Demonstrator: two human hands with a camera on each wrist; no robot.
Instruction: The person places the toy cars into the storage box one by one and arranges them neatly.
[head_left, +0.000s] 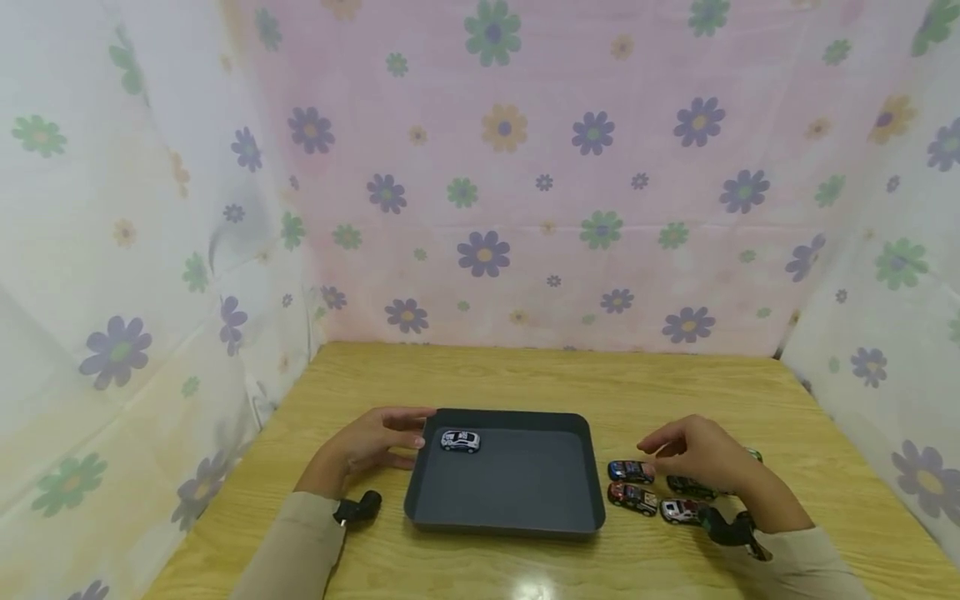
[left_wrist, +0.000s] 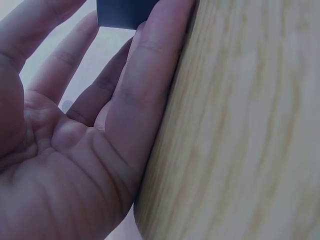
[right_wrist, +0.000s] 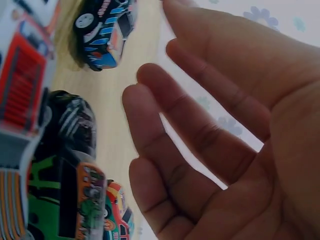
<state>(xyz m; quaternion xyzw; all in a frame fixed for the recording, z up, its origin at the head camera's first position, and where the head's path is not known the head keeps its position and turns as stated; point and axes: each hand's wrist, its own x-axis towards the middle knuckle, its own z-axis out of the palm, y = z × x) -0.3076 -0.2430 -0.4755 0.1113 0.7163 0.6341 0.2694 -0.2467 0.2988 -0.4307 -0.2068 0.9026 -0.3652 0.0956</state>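
A dark grey rectangular tray [head_left: 517,492] lies on the table, with a white-and-black toy car [head_left: 460,442] inside near its back left corner. My left hand [head_left: 375,437] is at the tray's left side, fingers extended along the rim and holding no car. Over the toy cars to the right of the tray hovers my right hand [head_left: 701,454], fingers loosely bent with nothing between them. Nearest to it are a blue-and-black toy car [right_wrist: 105,35] and a green-and-black one [right_wrist: 60,190]. A red-and-black car [head_left: 632,497] and a white-and-red car [head_left: 681,511] sit closer to me.
The wooden table [head_left: 465,375] is enclosed by flower-printed cloth [head_left: 525,192] at the back and both sides. Partly behind my right hand, another toy car, red and yellow [right_wrist: 117,210], shows in the right wrist view.
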